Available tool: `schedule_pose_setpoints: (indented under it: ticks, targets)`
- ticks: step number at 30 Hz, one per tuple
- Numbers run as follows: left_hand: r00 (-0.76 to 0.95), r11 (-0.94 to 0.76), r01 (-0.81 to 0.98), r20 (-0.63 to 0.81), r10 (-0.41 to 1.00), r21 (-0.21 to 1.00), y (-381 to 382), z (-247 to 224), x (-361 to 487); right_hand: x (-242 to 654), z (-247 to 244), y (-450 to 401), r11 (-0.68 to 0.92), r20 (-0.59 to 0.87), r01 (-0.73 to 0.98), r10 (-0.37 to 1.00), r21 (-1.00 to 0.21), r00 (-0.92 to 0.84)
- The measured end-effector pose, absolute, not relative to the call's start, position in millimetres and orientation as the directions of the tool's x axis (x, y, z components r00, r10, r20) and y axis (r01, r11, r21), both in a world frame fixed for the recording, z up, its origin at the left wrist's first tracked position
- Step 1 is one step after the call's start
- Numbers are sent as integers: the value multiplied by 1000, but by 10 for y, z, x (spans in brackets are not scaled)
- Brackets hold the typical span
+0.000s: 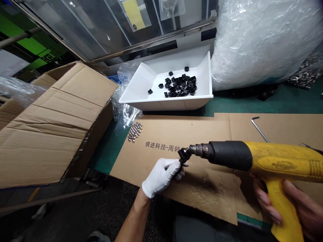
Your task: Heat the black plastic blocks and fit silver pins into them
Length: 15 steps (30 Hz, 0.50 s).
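My left hand [163,174], in a white glove, pinches a small black part [184,155] above the cardboard sheet. The yellow heat gun [275,158] is gripped by the handle in my bare right hand [297,201]. Its stepped metal nozzle [200,150] points left, with the tip right at the black part; whether they touch I cannot tell. Fingers of my left hand hide the lower end of the part. Beyond my hands, a white plastic bin [151,99] holds many small black blocks [180,85].
Small metal pieces [135,131] lie grouped on the printed cardboard sheet [202,129]. A hex key [259,129] rests behind the heat gun. An open cardboard box [58,117] stands left. At the back right sits a big clear plastic bag [262,43], with metal parts [306,70] beside it.
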<state>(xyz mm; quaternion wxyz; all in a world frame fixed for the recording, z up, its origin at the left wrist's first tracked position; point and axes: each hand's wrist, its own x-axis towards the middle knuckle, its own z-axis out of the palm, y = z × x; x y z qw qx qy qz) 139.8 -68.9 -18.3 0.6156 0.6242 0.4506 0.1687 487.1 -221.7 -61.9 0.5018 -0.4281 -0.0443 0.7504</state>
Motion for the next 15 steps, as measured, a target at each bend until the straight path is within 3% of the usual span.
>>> schedule_pose_setpoints:
  ticks: [6,11,15]
  targets:
    - [524,167,397,-372,766,902,-665,-139,1368,5164,-964,-2273,-549,-484,-665,819,-506,-308]
    - [524,152,415,-372,766,897,-654,-126,1373,5034,-710,-2247,-500,-580,-699,801,-512,-149]
    - [524,150,430,-382,761,890,-649,-122,1382,4913,-509,-2194,-504,-607,-698,785,-509,-124]
